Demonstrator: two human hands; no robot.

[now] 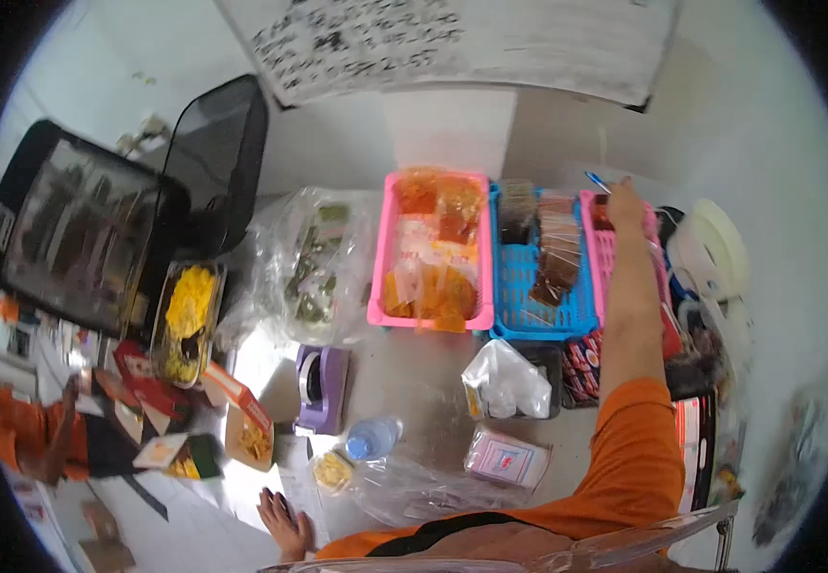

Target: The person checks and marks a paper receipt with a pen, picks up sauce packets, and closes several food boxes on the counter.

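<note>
My right arm stretches to the back right, and my right hand [627, 202] is closed around a blue pen [596, 180]. It is over the back of the narrow pink basket [603, 250], where dark red packets [603, 212] show; my forearm covers part of the basket. At the front left, my left hand [283, 525] lies on the table with its fingers apart, beside a sheet of paper [295, 468]. A small dark mark or object shows between its fingers, too small to name. Closest to it is a small bag of yellow food [332, 472].
A pink basket [374, 296] and a blue basket [517, 277] hold sauce packets. In front are a purple tape dispenser [323, 390], a water bottle [374, 438], and a tissue pack [507, 456]. Food boxes [247, 430] and a monitor [70, 229] stand left; another person [42, 430] is beyond.
</note>
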